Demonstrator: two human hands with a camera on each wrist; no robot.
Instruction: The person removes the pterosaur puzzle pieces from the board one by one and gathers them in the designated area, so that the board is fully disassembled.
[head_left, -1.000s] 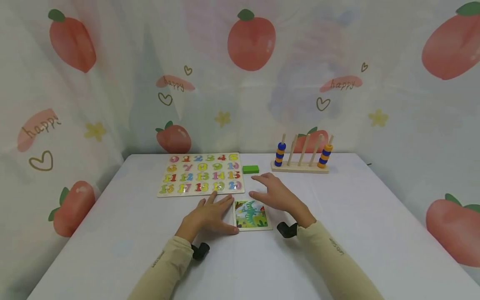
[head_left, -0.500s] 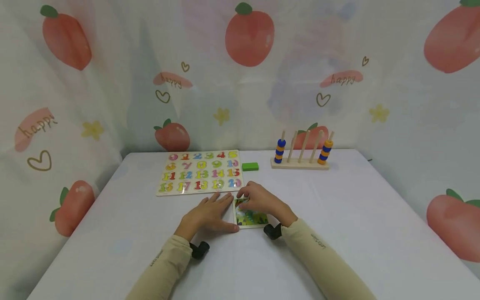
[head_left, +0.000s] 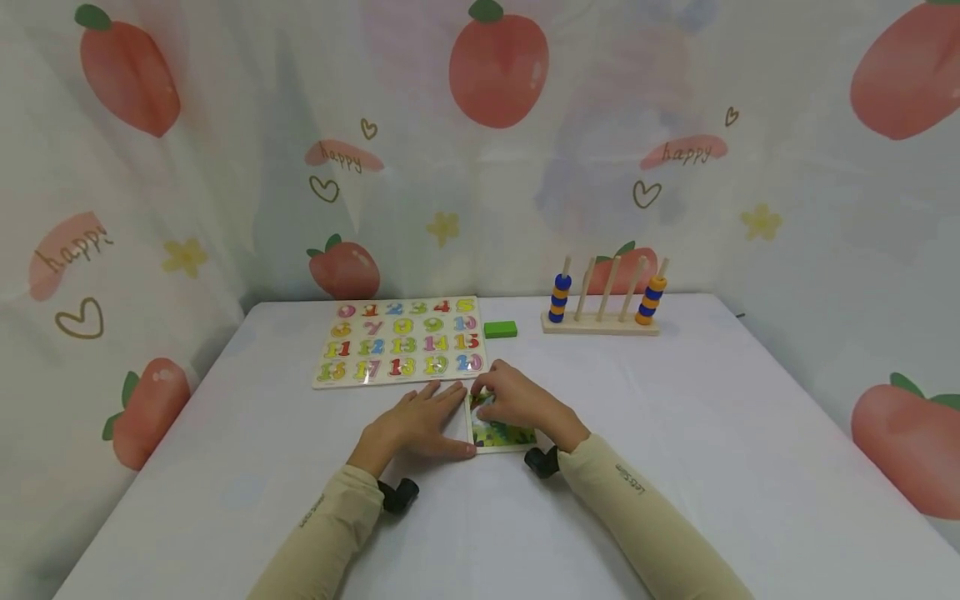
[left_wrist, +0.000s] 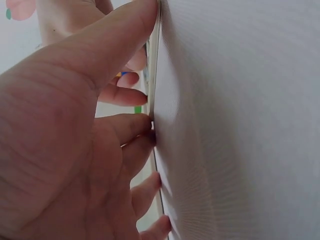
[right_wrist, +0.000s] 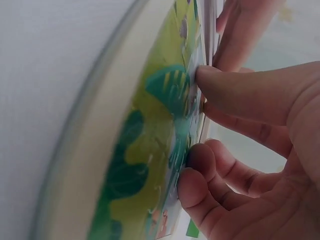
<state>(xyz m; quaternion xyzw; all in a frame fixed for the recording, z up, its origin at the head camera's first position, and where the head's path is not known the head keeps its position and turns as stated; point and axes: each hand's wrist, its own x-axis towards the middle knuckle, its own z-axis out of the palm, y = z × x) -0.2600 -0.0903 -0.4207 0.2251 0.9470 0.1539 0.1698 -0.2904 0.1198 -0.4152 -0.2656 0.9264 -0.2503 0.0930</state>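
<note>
Head: right hand [head_left: 521,400] fingers-down on picture board [head_left: 510,437]

1 picture panel [head_left: 504,437] | 1 number board [head_left: 401,342] | 1 block [head_left: 500,330] | 1 abacus [head_left: 600,326]

Sleeves [head_left: 648,517]: beige, small dark lettering [head_left: 629,479] above each cuff [head_left: 579,454]; black wrist cameras [head_left: 400,497], stubby, just beside each cuff.

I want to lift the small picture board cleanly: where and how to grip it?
Probably the bare middle of the near rim, from the person's side, thumb above, fingers beneath. The picture board lies flat and thin, so tip that edge up first; the left hand is at its left edge, the right hand over its far part.
</note>
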